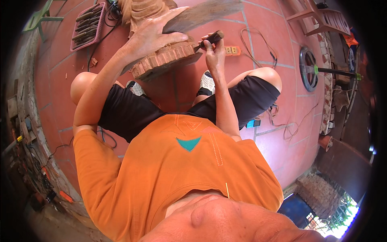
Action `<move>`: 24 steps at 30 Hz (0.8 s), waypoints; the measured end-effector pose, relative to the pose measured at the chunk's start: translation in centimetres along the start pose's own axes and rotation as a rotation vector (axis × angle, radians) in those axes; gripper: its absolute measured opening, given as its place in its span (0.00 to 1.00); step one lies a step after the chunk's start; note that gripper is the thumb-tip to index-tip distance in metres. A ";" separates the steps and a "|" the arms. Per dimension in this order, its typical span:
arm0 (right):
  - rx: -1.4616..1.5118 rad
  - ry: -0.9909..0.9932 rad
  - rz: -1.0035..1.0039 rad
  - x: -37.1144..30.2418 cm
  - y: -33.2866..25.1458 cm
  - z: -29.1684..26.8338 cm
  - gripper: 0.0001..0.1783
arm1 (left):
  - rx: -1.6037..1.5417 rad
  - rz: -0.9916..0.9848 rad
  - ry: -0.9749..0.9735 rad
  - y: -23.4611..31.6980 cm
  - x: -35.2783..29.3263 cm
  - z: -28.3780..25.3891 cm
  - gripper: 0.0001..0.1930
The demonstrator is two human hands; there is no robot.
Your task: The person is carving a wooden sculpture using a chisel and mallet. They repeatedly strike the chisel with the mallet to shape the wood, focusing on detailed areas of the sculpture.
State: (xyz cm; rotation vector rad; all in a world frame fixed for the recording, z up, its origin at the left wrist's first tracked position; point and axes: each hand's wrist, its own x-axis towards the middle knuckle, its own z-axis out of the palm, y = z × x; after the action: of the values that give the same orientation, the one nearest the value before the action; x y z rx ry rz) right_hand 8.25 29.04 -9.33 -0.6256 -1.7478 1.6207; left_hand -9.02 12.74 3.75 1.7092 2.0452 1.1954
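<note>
A carved wooden block [165, 58] with a ridged, scalloped edge lies in front of me between my knees. My left hand [151, 38] lies flat on top of it, thumb and fingers spread apart. Closed around the dark wooden handle of a carving chisel [217, 36] is my right hand [215, 54]. The chisel's blade end points left and meets the right edge of the block, though I cannot make out the exact tip. Beyond my left hand, a flat grey-brown board [205, 15] reaches to the upper right, next to a larger carved wooden piece [143, 12].
A pink basket [74, 43] of several chisels stands at the far left. Right of the block lie an orange socket strip [232, 50] and loose cables [258, 60]. A round stand base [308, 69] with a black pole and a plastic chair [322, 20] are at the right.
</note>
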 end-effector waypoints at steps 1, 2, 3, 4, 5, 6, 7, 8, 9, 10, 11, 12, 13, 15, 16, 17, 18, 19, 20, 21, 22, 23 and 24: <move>-0.009 0.003 -0.011 -0.1 0.0 0.2 0.14 | -0.012 0.025 0.015 0.4 0.0 0.1 0.39; -0.018 0.005 -0.022 -0.1 0.1 0.3 0.14 | -0.023 0.050 0.031 0.8 0.0 0.3 0.39; -0.028 0.008 -0.032 -0.2 0.1 0.4 0.15 | -0.034 0.075 0.046 1.1 0.1 0.4 0.39; -0.069 -0.001 -0.057 -0.2 0.2 0.5 0.15 | -0.022 0.059 0.010 1.1 0.0 0.6 0.39; -0.110 -0.010 -0.081 -0.2 0.2 0.6 0.16 | -0.010 0.043 -0.025 1.1 -0.1 0.9 0.39; -0.151 -0.019 -0.106 -0.2 0.2 0.7 0.16 | 0.002 0.026 -0.061 1.1 -0.1 1.2 0.38; -0.190 -0.005 -0.106 -0.2 0.1 0.7 0.15 | 0.069 -0.029 -0.134 1.4 -0.1 1.2 0.38; -0.229 0.010 -0.106 -0.3 0.1 0.7 0.15 | 0.135 -0.084 -0.207 1.7 -0.1 1.1 0.38; -0.267 0.024 -0.107 -0.3 0.1 0.6 0.14 | 0.201 -0.139 -0.280 2.0 0.0 1.0 0.38; -0.249 0.027 -0.103 -0.3 0.2 0.6 0.14 | 0.206 -0.150 -0.286 2.2 0.1 0.8 0.39; -0.230 0.029 -0.100 -0.2 0.3 0.6 0.14 | 0.210 -0.160 -0.293 2.4 0.3 0.5 0.39; -0.212 0.032 -0.097 -0.2 0.4 0.6 0.14 | 0.214 -0.170 -0.301 2.5 0.5 0.4 0.39; -0.201 0.009 -0.095 -0.2 0.3 0.6 0.15 | 0.157 -0.079 -0.207 2.4 0.4 0.6 0.39; -0.180 -0.037 -0.091 -0.2 0.1 0.5 0.17 | 0.040 0.100 -0.019 1.9 0.1 1.0 0.40; -0.187 -0.034 -0.097 -0.2 0.0 0.5 0.17 | 0.014 0.109 -0.013 2.0 0.1 1.2 0.40; -0.193 -0.031 -0.103 -0.2 -0.1 0.5 0.18 | -0.012 0.118 -0.006 2.1 0.2 1.3 0.41; -0.199 -0.028 -0.110 -0.3 -0.1 0.6 0.18 | -0.038 0.127 0.001 2.1 0.2 1.4 0.41; -0.209 -0.018 -0.081 -0.3 -0.1 0.6 0.17 | 0.072 0.074 -0.071 1.8 0.1 1.6 0.41; -0.219 -0.008 -0.052 -0.3 0.0 0.7 0.16 | 0.182 0.020 -0.143 1.2 -0.3 2.0 0.40; -0.229 0.001 -0.023 -0.2 0.1 0.7 0.15 | 0.292 -0.035 -0.214 0.9 -0.4 2.2 0.40; -0.127 0.019 0.007 -0.1 0.1 0.6 0.14 | 0.285 -0.088 -0.267 1.3 -0.1 1.8 0.40; -0.025 0.038 0.036 0.1 0.0 0.5 0.13 | 0.278 -0.141 -0.320 2.0 0.5 1.2 0.40; 0.077 0.057 0.066 0.2 0.0 0.4 0.12 | 0.270 -0.193 -0.373 2.4 0.8 0.8 0.40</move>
State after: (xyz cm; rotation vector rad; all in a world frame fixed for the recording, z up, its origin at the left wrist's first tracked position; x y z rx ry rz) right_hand 7.76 28.92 -9.31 -0.6928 -1.6316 1.6902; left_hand -7.01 13.85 5.14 1.6432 2.1397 0.5133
